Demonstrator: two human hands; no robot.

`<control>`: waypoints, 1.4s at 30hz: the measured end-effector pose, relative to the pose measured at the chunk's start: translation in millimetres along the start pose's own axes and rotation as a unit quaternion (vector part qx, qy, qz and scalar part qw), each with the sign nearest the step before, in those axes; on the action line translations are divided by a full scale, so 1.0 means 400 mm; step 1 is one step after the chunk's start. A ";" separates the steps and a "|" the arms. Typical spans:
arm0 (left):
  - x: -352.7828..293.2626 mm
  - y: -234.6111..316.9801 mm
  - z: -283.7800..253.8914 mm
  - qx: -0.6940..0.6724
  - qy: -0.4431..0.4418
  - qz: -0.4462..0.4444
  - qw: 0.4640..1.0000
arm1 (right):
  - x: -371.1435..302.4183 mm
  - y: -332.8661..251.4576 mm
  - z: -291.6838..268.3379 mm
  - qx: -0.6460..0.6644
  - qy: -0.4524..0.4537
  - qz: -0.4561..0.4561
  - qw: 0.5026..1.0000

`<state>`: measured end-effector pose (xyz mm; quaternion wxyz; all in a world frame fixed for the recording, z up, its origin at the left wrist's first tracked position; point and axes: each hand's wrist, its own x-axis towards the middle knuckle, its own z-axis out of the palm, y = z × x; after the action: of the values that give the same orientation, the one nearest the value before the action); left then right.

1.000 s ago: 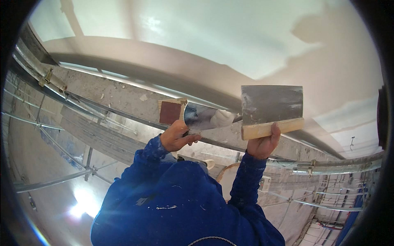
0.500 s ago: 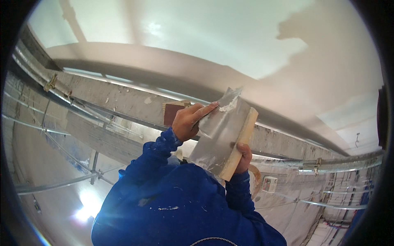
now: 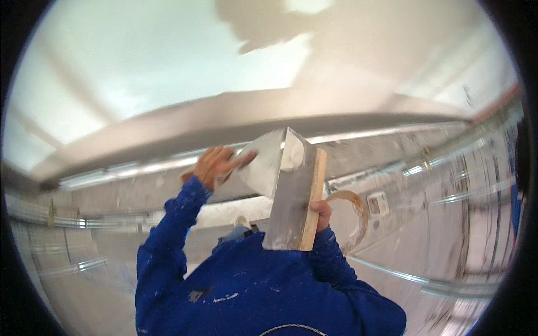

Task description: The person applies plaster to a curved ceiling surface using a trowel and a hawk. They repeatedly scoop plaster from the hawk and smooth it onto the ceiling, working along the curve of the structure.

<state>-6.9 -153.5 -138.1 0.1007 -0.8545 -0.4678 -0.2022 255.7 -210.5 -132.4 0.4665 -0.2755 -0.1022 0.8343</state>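
Note:
My left hand (image 3: 213, 166) is closed around a putty knife, its forefinger laid along the pale metal blade (image 3: 262, 162). A stub of its handle seems to show behind the palm, blurred. My right hand (image 3: 321, 214) grips the wooden back of a wide plastering blade (image 3: 288, 207), which stands tilted in front of my chest. White filler (image 3: 293, 153) sits in a lump near the far end of the wide blade. The putty knife's edge meets or overlaps the wide blade's left side; whether they touch I cannot tell.
A pale, smooth wall or ceiling surface (image 3: 185, 73) with shadows fills the far side. Below it runs a rough grey ledge (image 3: 381, 148). A round tan rim (image 3: 361, 215) and a small white box (image 3: 379, 204) lie to the right. Scaffold tubes (image 3: 95, 223) cross both sides.
The view has turned. My left hand has drawn to the left, and the putty knife lies lower against the wide blade. The filler now sits as a lump on the wide blade.

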 end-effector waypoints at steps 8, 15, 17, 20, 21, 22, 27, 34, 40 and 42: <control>0.029 0.152 0.270 -0.205 0.078 -0.137 0.966 | 0.033 -0.429 -0.120 -0.014 0.117 -0.230 0.966; 0.242 0.331 0.374 -0.240 0.072 -0.238 0.938 | 0.257 -0.986 -0.645 -0.405 0.282 -0.554 0.670; 0.268 0.343 0.415 -0.234 0.042 -0.310 0.921 | 0.310 -1.186 -0.598 -0.135 0.249 -0.563 0.776; 0.330 0.385 0.484 -0.221 0.008 -0.368 0.903 | 0.366 -1.528 -0.666 -0.158 0.375 -0.604 0.685; 0.362 0.410 0.500 -0.217 0.000 -0.385 0.897 | 0.392 -1.664 -0.725 -0.167 0.365 -0.636 0.659; 0.424 0.443 0.498 -0.248 0.019 -0.381 0.890 | 0.414 -1.782 -0.785 -0.174 0.358 -0.666 0.631; 0.561 0.598 0.589 -0.259 0.038 -0.380 0.887 | 0.467 -2.069 -0.874 -0.376 0.504 -0.616 0.475; 0.556 0.616 0.634 -0.183 -0.037 -0.359 0.914 | 0.523 -2.191 -0.792 -0.416 0.549 -0.563 0.457; 0.636 0.638 0.590 -0.233 -0.032 -0.427 0.873 | 0.576 -2.274 -0.834 -0.453 0.517 -0.560 0.462; 0.643 0.633 0.566 -0.256 -0.079 -0.446 0.854 | 0.591 -2.280 -0.858 -0.443 0.445 -0.584 0.514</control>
<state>386.1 -13.8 -223.9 -0.2594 -0.5629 -0.7368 -0.2701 1007.1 453.2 -112.6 0.6507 -0.6598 -0.3757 -0.0116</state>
